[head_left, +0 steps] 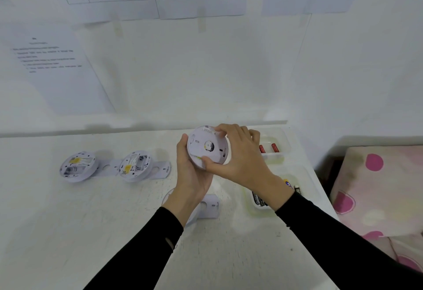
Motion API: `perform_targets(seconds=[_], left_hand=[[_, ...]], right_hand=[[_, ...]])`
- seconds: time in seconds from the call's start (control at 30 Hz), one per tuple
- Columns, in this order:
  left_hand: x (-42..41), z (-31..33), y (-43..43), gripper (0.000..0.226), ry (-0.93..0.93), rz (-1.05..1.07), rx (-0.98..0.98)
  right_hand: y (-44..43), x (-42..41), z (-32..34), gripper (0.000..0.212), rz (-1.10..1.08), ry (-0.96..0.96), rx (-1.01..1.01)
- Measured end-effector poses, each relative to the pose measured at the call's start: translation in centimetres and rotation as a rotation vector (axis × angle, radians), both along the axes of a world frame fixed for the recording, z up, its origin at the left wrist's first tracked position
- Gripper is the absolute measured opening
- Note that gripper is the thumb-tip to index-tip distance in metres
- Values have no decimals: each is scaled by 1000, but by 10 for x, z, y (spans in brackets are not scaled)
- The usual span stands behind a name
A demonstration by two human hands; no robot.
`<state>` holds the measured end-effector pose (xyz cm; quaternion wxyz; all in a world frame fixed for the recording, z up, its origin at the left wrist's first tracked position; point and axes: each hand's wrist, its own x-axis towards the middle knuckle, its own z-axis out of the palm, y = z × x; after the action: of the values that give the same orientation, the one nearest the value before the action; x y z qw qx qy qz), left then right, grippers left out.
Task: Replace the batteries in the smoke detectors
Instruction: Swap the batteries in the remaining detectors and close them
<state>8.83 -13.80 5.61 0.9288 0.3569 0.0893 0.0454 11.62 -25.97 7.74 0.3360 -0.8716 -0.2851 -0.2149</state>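
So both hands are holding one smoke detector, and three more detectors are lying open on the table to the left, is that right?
Not quite. The head view shows two open detectors on the table, not three. Both the left hand and right hand do hold one smoke detector.

- Near-left white tabletop [68, 232]: bare, open approach.
- Far left: two opened round white smoke detectors [79, 166] [135, 165] block.
- Right edge: clear plastic battery trays [278, 139] [249, 205] crowd it.

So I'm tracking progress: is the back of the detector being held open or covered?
Covered: the held smoke detector shows a plain white back plate, no battery bay visible.
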Motion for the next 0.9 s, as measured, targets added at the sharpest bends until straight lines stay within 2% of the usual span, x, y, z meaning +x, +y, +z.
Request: perform_targets(seconds=[0.33, 0.47, 0.6, 0.73, 0.83, 0.9], left_hand=[[-6, 0, -8, 59, 17, 11, 93], [-8, 1, -6, 59, 6, -13, 81], [-18, 1, 17, 65, 3, -112, -68], [-37, -8, 48, 66, 55, -169, -121], [-52, -12, 81, 78, 85, -58, -29], [-63, -18, 105, 91, 107, -26, 118]], right_hand=[[15, -10, -8, 71, -114, 43, 94], [16, -10, -8, 69, -60, 56, 120], [12, -9, -9, 61, 83, 201, 163], [10, -12, -16, 34, 235, 461, 303], [16, -23, -37, 25, 252, 502, 324], [25, -36, -59, 31, 223, 519, 239]])
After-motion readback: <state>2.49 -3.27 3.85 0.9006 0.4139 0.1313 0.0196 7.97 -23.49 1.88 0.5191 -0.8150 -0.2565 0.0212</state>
